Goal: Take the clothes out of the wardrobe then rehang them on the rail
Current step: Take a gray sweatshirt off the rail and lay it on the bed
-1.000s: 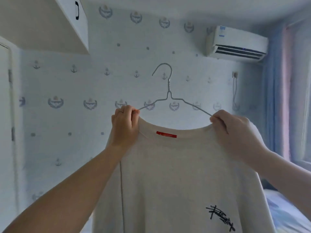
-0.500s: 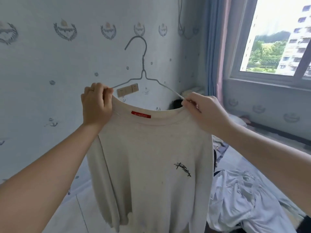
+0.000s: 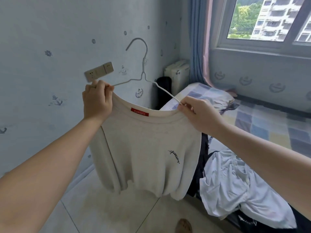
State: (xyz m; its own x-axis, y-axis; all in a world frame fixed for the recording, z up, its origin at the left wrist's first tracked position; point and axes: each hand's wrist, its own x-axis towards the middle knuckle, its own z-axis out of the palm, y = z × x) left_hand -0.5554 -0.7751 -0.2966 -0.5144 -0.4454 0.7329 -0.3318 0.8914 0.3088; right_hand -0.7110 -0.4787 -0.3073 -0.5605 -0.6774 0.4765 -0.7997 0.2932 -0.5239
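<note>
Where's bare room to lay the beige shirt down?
Free: the checked bed cover between the window wall and the white garment; the tiled floor by the wall. Crowded: the bed's near edge, heaped with white and dark clothes.

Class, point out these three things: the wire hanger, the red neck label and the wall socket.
wire hanger [image 3: 143,64], head view, on its upright neck.
red neck label [image 3: 139,112], head view, its middle.
wall socket [image 3: 99,71], head view, middle of its plate.

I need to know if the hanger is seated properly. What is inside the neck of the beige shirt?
The wire hanger rises from the beige shirt; both hands pinch the collar. Its lower part is covered.
</note>
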